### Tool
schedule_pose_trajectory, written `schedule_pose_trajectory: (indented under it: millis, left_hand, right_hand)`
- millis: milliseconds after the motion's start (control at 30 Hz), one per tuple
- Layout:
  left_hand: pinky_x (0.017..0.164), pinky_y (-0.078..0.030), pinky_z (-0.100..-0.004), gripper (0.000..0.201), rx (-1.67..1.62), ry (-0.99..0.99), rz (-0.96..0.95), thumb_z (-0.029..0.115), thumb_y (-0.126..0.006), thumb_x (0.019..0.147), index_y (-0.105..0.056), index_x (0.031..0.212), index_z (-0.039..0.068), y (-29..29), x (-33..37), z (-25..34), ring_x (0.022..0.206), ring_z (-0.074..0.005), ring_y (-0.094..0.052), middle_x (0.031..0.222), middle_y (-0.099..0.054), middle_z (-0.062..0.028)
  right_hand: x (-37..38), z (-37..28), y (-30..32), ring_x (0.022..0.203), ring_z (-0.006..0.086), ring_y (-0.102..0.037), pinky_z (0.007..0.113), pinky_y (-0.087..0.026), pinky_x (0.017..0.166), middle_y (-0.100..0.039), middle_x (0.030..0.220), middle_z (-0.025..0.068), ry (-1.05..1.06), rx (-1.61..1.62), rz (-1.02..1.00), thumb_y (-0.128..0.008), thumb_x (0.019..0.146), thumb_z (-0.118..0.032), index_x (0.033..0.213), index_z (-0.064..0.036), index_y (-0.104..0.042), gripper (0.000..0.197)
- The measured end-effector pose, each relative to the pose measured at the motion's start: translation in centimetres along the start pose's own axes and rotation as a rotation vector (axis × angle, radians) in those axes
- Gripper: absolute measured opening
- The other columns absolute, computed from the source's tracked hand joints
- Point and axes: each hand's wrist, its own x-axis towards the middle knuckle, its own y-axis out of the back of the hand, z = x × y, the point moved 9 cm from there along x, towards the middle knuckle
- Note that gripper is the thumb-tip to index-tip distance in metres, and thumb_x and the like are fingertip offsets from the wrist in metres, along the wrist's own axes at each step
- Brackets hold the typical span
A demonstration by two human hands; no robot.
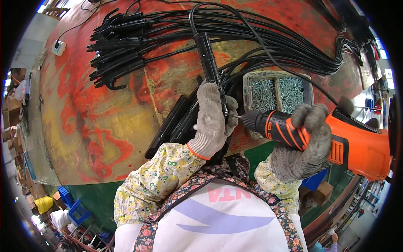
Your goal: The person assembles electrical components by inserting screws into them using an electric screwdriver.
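Observation:
My left hand (210, 115), in a pale knitted glove, is closed round a black welding electrode holder (205, 52) that stands tilted, its cable looping off the far end. In my right hand (308, 143), gloved in grey, is an orange and black power drill (359, 145) lying level and pointing left. The drill's thin bit (234, 115) meets the near part of the holder beside my left fingers; the exact contact is too small to make out. Black handle sleeves (168, 126) lie on the table left of my left wrist.
Behind the drill sits a divided plastic box (247, 94) of small silvery screws. Several electrode holders (121, 44) are piled at the far left, their black cables (273, 38) running right across the red, worn table (84, 126). A white plug-like block (58, 48) lies near the left edge.

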Motion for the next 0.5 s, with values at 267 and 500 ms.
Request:
schedule_pose_trajectory:
  millis: [267, 500]
  left_hand:
    - [0.04, -0.034, -0.0212, 0.071, -0.023, 0.068, -0.006, 0.077, -0.037, 0.08, -0.057, 0.074, 0.009, -0.3, 0.0, 0.1, 0.046, -0.0091, -0.043, 0.057, -0.049, 0.0006]
    - [0.036, -0.033, -0.022, 0.066, -0.072, 0.028, -0.021, 0.074, -0.035, 0.084, -0.056, 0.072, 0.013, -0.4, 0.5, 0.2, 0.041, -0.0106, -0.046, 0.058, -0.053, 0.0004]
  right_hand:
    - [2.1, -0.1, -1.8, 0.055, 0.0091, -0.041, 0.024, -0.044, 0.053, -0.042, 0.063, 0.0007, 0.02, -0.042, -0.105, -0.052, 0.084, 0.0, 0.124, -0.0013, -0.042, 0.041]
    - [1.4, 0.9, -1.7, 0.057, 0.0097, -0.05, 0.024, -0.046, 0.057, -0.049, 0.063, 0.0009, -0.017, -0.08, -0.145, -0.054, 0.088, -0.007, 0.105, -0.0022, -0.048, 0.019]
